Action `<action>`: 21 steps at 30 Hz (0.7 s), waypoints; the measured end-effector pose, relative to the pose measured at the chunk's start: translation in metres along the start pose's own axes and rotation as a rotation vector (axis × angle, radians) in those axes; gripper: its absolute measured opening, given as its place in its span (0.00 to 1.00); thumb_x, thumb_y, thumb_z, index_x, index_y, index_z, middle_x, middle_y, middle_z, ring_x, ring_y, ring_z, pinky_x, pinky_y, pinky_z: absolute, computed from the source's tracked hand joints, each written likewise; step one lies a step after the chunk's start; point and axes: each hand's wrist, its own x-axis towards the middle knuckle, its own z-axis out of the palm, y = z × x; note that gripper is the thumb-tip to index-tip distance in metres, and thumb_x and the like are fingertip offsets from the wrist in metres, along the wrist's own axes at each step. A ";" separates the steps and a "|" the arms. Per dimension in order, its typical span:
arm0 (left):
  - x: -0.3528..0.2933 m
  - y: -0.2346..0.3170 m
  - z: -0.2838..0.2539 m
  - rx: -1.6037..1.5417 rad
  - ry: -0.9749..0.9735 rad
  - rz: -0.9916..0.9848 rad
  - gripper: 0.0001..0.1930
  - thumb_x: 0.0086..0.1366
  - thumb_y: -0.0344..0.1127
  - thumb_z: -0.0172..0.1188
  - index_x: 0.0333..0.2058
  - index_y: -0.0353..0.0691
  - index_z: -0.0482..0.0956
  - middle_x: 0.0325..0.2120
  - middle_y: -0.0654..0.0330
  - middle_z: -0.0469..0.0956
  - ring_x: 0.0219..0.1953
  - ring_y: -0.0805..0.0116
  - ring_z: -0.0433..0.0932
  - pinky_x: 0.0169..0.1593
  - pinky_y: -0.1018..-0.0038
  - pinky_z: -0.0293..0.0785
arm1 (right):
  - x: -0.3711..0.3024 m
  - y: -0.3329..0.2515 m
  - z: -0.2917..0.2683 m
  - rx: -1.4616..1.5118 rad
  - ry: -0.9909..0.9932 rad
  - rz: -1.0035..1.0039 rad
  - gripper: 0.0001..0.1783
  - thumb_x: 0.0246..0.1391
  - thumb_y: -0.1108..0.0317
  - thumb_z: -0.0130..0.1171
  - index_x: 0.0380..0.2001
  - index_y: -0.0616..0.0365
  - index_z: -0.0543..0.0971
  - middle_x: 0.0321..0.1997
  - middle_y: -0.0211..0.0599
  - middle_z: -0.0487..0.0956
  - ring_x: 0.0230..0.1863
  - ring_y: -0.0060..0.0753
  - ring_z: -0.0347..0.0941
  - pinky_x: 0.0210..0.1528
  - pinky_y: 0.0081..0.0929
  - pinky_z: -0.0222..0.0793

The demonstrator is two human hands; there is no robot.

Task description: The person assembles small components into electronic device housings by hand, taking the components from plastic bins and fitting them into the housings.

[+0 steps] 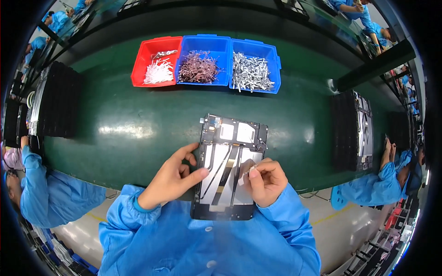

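An opened tablet (pixel 222 184) lies in front of me, its inner side up, with silver battery areas, black flat cables and a circuit board at the far end. My left hand (pixel 177 177) is at its left edge, fingers apart and curved, the thumb reaching over the edge. Above the tablet's right side, my right hand (pixel 267 181) pinches a small silvery strip (pixel 249 171) between thumb and forefinger. Whether the strip touches the tablet, I cannot tell.
Beyond the tablet stand a red bin (pixel 138 69) of white strips and two blue bins, one (pixel 206 43) with brownish pieces, one (pixel 254 48) with silvery pieces. Black stacks (pixel 57 101) rise at left, more tablets (pixel 363 129) at right. Co-workers in blue sit on both sides.
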 end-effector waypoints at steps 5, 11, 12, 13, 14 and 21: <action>0.022 0.020 0.008 -0.495 -0.260 -0.414 0.28 0.68 0.45 0.69 0.58 0.32 0.76 0.27 0.72 0.76 0.25 0.87 0.70 0.22 0.84 0.57 | 0.002 -0.002 -0.001 0.028 0.015 0.073 0.05 0.64 0.79 0.61 0.39 0.63 0.74 0.30 0.30 0.78 0.28 0.14 0.69 0.31 0.17 0.66; 0.009 0.026 0.015 -0.466 -0.276 -0.169 0.17 0.68 0.34 0.66 0.52 0.34 0.81 0.38 0.65 0.83 0.38 0.79 0.79 0.38 0.76 0.77 | 0.026 -0.035 -0.005 0.137 0.040 0.167 0.04 0.65 0.79 0.59 0.41 0.65 0.75 0.35 0.42 0.86 0.26 0.16 0.76 0.28 0.18 0.73; 0.003 0.034 0.011 -0.435 -0.174 -0.046 0.17 0.68 0.32 0.67 0.52 0.33 0.80 0.39 0.64 0.83 0.39 0.78 0.79 0.40 0.75 0.77 | 0.033 -0.044 -0.009 0.138 0.019 0.119 0.05 0.65 0.79 0.60 0.42 0.64 0.76 0.38 0.45 0.87 0.26 0.16 0.75 0.28 0.17 0.73; -0.002 0.042 0.006 -0.401 -0.079 0.078 0.17 0.67 0.30 0.67 0.53 0.32 0.80 0.39 0.64 0.83 0.40 0.78 0.78 0.43 0.74 0.77 | 0.041 -0.056 -0.008 0.132 0.032 0.078 0.05 0.65 0.78 0.60 0.43 0.64 0.75 0.38 0.45 0.87 0.26 0.16 0.75 0.27 0.17 0.73; -0.008 0.046 -0.002 -0.341 -0.032 0.138 0.18 0.66 0.27 0.67 0.54 0.31 0.79 0.41 0.64 0.83 0.43 0.78 0.77 0.45 0.74 0.76 | 0.049 -0.068 -0.010 0.144 0.006 0.055 0.05 0.65 0.78 0.61 0.43 0.64 0.75 0.38 0.46 0.87 0.26 0.16 0.75 0.27 0.17 0.73; 0.000 0.044 0.005 0.569 0.470 0.878 0.19 0.51 0.21 0.69 0.45 0.35 0.84 0.32 0.53 0.84 0.29 0.59 0.85 0.34 0.72 0.80 | 0.100 -0.144 0.026 0.233 -0.206 -0.137 0.07 0.64 0.71 0.60 0.36 0.61 0.72 0.32 0.48 0.80 0.16 0.18 0.66 0.20 0.17 0.65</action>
